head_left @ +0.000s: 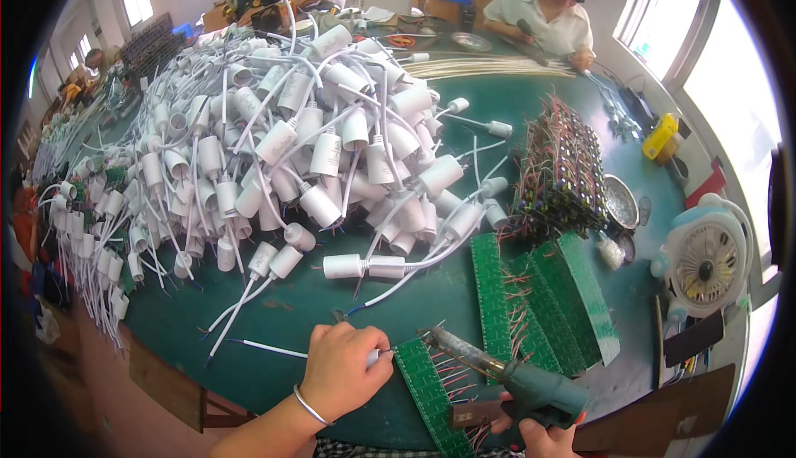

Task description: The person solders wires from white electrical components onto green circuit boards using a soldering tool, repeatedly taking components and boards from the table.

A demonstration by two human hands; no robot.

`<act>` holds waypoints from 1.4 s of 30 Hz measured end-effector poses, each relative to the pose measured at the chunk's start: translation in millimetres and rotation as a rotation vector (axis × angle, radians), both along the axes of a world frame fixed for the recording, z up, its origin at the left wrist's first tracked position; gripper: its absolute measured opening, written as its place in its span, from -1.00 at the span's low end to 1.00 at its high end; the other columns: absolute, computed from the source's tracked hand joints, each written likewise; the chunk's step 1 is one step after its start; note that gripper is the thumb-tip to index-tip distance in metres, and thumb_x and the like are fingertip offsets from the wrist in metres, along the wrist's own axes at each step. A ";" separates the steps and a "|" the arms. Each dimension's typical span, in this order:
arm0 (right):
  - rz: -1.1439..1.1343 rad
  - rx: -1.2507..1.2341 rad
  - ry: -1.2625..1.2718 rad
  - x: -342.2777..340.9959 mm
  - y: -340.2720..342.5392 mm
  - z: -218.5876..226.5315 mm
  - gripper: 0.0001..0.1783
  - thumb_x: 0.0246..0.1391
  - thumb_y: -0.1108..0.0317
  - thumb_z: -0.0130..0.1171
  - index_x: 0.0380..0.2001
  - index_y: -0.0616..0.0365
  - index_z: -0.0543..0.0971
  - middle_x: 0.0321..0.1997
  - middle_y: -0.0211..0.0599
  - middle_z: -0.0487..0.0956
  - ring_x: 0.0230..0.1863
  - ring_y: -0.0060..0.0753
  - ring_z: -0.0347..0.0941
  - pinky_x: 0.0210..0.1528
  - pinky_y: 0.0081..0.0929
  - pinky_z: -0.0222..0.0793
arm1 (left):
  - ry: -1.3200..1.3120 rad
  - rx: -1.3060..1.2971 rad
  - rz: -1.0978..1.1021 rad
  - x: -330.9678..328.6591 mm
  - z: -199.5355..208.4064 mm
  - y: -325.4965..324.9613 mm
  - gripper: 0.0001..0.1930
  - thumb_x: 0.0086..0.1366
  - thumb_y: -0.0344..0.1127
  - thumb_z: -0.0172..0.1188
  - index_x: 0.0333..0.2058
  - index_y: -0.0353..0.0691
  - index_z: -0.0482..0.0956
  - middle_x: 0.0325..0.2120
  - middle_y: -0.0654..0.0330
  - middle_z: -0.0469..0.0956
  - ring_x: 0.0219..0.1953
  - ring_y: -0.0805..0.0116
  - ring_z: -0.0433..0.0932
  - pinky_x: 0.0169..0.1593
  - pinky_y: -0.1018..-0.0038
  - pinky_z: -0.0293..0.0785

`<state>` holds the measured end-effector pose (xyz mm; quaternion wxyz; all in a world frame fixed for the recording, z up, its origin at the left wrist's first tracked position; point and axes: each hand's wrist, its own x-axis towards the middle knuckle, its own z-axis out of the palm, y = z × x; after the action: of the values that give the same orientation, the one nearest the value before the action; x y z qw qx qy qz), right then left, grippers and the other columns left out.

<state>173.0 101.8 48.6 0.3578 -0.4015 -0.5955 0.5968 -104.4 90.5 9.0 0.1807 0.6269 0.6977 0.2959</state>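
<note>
My left hand [344, 373], a bangle on its wrist, is closed around a white cylindrical lamp holder [373, 357]; only its end shows between the fingers. A white cable [269, 348] runs out leftward from under that hand. My right hand [547, 440] grips a dark green soldering gun [543, 392], partly hidden below the gun's body. Its metal barrel slants up and left, with the tip near the top of a green circuit board strip [421, 387]. Red and white wires stick out from the strip's right edge. The left fingertips are beside the strip's upper left corner.
A big heap of white lamp holders [327, 155] with cables covers the table's left and middle. More green board strips [495, 292] lie right of the gun, below a wired board stack [560, 168]. Farther right are a metal dish [620, 201] and fan [705, 267]. A person [547, 19] works opposite.
</note>
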 end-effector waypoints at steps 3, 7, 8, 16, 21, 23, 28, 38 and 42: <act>0.022 -0.090 -0.024 -0.3 -1.8 2.2 -0.61 0.13 0.39 0.07 0.00 0.37 0.44 -0.35 -0.24 0.57 -0.41 -0.45 0.50 -0.32 -0.47 0.44 | -0.010 -0.002 -0.016 -1.0 1.8 0.7 -0.93 -0.01 -0.32 0.23 -0.51 -0.09 0.53 -0.61 0.33 0.46 -0.45 0.27 0.41 -0.24 0.33 0.19; 0.049 -0.045 -0.068 -1.2 3.4 5.4 -0.62 0.11 0.40 0.07 -0.01 0.35 0.46 -0.36 -0.26 0.57 -0.43 -0.47 0.49 -0.34 -0.49 0.43 | -0.033 -0.030 -0.034 -2.5 0.0 3.3 -0.94 -0.03 -0.33 0.20 -0.52 -0.10 0.52 -0.60 0.31 0.46 -0.44 0.24 0.39 -0.26 0.34 0.18; 0.055 -0.037 -0.077 -0.6 3.9 5.4 -0.63 0.11 0.40 0.07 -0.02 0.35 0.46 -0.37 -0.26 0.57 -0.43 -0.47 0.49 -0.34 -0.50 0.43 | -0.038 -0.042 -0.040 -2.3 -0.6 3.3 -0.94 -0.03 -0.34 0.18 -0.52 -0.10 0.51 -0.60 0.30 0.46 -0.43 0.24 0.39 -0.26 0.34 0.18; 0.046 -0.077 -0.071 -1.5 -0.4 -1.5 -0.71 0.10 0.41 0.09 -0.13 0.35 0.50 -0.45 -0.27 0.57 -0.45 -0.45 0.49 -0.37 -0.50 0.43 | -0.028 -0.034 -0.034 -2.3 0.5 4.4 -0.95 -0.06 -0.33 0.17 -0.56 -0.08 0.49 -0.60 0.31 0.46 -0.45 0.25 0.38 -0.28 0.34 0.17; 0.066 0.217 -0.224 1.2 0.7 -7.7 -0.80 0.05 0.39 0.17 -0.29 0.30 0.53 -0.46 -0.24 0.56 -0.46 -0.40 0.49 -0.38 -0.45 0.40 | 0.040 -0.065 -0.081 -5.3 -0.1 8.7 -0.96 -0.07 -0.32 0.17 -0.58 -0.06 0.49 -0.62 0.35 0.45 -0.47 0.27 0.37 -0.29 0.36 0.16; 0.065 0.203 -0.245 -0.5 0.2 -4.6 -0.80 0.03 0.39 0.18 -0.30 0.29 0.54 -0.44 -0.23 0.56 -0.44 -0.37 0.48 -0.35 -0.42 0.39 | 0.039 -0.070 -0.078 -4.6 -0.2 9.4 -0.95 -0.08 -0.32 0.18 -0.59 -0.06 0.48 -0.63 0.36 0.44 -0.47 0.27 0.37 -0.29 0.36 0.15; 0.046 0.205 -0.266 -4.4 -0.6 -2.4 -0.78 -0.01 0.40 0.20 -0.28 0.28 0.54 -0.38 -0.21 0.55 -0.37 -0.29 0.47 -0.27 -0.36 0.36 | 0.049 -0.040 -0.076 -3.2 -1.8 9.6 -0.93 -0.07 -0.32 0.18 -0.61 -0.07 0.46 -0.65 0.35 0.45 -0.49 0.26 0.38 -0.30 0.34 0.14; 0.087 0.199 -0.344 -1.2 -1.9 -7.3 -0.67 -0.03 0.38 0.27 -0.18 0.31 0.54 -0.16 -0.08 0.57 -0.16 -0.18 0.51 -0.11 -0.32 0.38 | 0.056 -0.057 -0.074 -1.8 -3.8 10.4 -0.93 -0.11 -0.35 0.18 -0.62 -0.07 0.45 -0.65 0.36 0.44 -0.49 0.27 0.36 -0.29 0.36 0.14; 0.065 0.283 -0.334 -1.8 -1.1 -10.6 -0.68 0.01 0.36 0.24 -0.17 0.31 0.54 -0.23 -0.10 0.58 -0.24 -0.24 0.52 -0.18 -0.36 0.40 | 0.060 -0.041 -0.081 -1.2 -6.0 11.9 -0.92 -0.11 -0.35 0.18 -0.62 -0.07 0.44 -0.65 0.36 0.45 -0.49 0.27 0.36 -0.29 0.35 0.14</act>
<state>171.2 100.7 38.0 0.2876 -0.4212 -0.7371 0.4434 -105.6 102.4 3.0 0.1846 0.6592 0.6829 0.2550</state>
